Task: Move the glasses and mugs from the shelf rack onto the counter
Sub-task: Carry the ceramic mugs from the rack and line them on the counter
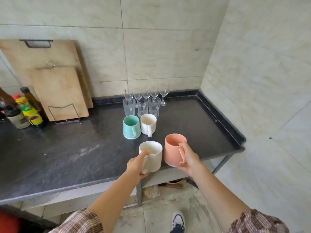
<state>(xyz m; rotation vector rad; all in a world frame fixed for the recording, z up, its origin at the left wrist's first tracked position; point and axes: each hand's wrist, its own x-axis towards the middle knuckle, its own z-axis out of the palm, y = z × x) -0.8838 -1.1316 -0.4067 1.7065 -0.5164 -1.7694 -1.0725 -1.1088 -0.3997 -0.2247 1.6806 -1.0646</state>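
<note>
My left hand (136, 164) grips a white mug (154, 157) by its handle, thumb on the rim, over the front edge of the dark counter (67, 148). Beside it, my right hand (188, 158) holds a pink mug (172, 148) by its handle. Farther back on the counter stand a teal mug (130, 126) and another white mug (148, 123). Behind those are three clear glass mugs (142, 107) and several wine glasses (164, 95) near the wall. The shelf rack is out of view.
Two wooden cutting boards (55, 84) lean on the wall at the left in a wire holder. Sauce bottles and jars (25, 110) crowd the counter's left end. A raised lip (222, 115) borders the counter's right side. My shoe (178, 220) shows on the tiled floor.
</note>
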